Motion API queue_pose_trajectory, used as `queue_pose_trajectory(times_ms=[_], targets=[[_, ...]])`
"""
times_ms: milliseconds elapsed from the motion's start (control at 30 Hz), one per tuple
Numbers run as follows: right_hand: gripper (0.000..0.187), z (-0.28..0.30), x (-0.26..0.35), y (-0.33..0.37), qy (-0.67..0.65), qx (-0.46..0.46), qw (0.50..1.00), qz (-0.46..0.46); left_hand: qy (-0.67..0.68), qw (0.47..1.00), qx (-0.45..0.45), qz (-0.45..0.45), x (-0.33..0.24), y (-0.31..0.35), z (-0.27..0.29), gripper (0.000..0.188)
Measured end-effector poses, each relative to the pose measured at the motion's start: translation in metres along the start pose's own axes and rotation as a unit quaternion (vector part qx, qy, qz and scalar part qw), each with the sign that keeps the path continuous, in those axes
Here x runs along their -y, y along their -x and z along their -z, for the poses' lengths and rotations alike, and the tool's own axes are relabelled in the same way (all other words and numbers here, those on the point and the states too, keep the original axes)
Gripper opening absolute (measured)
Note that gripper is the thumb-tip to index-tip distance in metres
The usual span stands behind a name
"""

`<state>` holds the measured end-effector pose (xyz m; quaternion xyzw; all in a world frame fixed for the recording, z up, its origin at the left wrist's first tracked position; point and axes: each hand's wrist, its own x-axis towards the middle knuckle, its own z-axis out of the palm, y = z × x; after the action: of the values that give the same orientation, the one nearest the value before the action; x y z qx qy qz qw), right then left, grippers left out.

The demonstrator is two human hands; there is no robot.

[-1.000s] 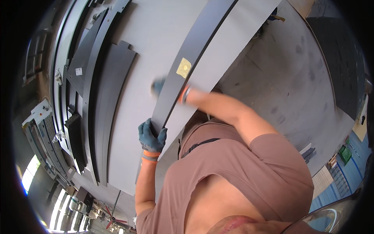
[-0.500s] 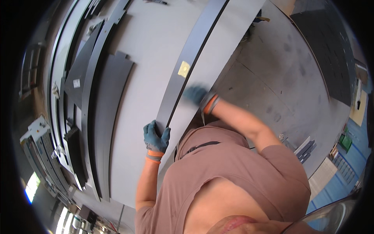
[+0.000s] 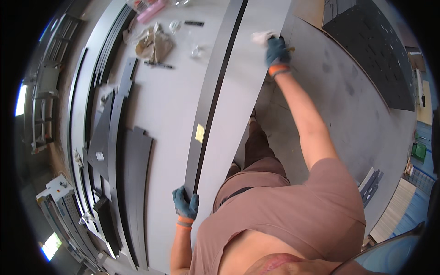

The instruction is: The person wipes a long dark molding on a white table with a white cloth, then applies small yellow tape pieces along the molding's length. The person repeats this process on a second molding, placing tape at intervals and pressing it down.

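A long dark grey metal bar with a yellow paper tag lies on the light grey tabletop. My left hand, in a blue-green glove with an orange cuff, is wrapped round the bar's near end. Over at the table's right edge, my right hand wears a matching glove. A whitish, crumpled cloth sticks out from its fingers, partly hidden and a little blurred; the hand looks closed on it. Something small and brownish shows just beside that hand.
Dark metal strips and panels lie along the left side. A beige cloth bundle, a black marker and a pink item sit at the far left. A large dark panel stands off to the right.
My right hand has moved from beside the bar to the table's far right edge, where the whitish cloth now shows. My left hand stays on the bar's end. The view has shifted toward the far end.
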<state>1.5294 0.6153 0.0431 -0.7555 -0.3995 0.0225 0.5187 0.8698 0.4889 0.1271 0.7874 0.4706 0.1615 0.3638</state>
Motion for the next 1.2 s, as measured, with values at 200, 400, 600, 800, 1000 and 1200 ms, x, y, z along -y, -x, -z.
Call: queue_pose_trajectory(times_ms=[200, 400, 600, 800, 1000, 1200], targets=[[0.021, -0.095, 0.089, 0.152, 0.071, 0.390, 0.860, 0.321, -0.047, 0.999, 0.022, 0.008, -0.075, -0.083, -0.026, 0.060], [0.020, -0.116, 0.013, 0.032, 0.050, 0.390, 0.898, 0.197, -0.057, 0.998, 0.000, 0.031, -0.136, -0.162, -0.070, 0.060], [0.025, 0.033, -0.222, -0.326, 0.136, -0.051, 0.977, -0.155, -0.028, 0.997, 0.012, 0.066, -0.180, -0.238, -0.108, 0.064], [0.023, 0.087, -0.247, -0.344, 0.263, -0.064, 0.960, 0.074, -0.024, 0.998, 0.006, 0.052, -0.192, -0.269, -0.134, 0.063], [0.032, 0.020, -0.131, -0.141, 0.191, 0.340, 0.869, 0.306, -0.037, 0.997, 0.025, 0.069, -0.201, -0.300, -0.135, 0.062], [0.031, 0.082, -0.270, -0.324, 0.344, 0.046, 0.931, -0.116, -0.035, 0.995, 0.044, 0.082, -0.216, -0.325, -0.126, 0.062]])
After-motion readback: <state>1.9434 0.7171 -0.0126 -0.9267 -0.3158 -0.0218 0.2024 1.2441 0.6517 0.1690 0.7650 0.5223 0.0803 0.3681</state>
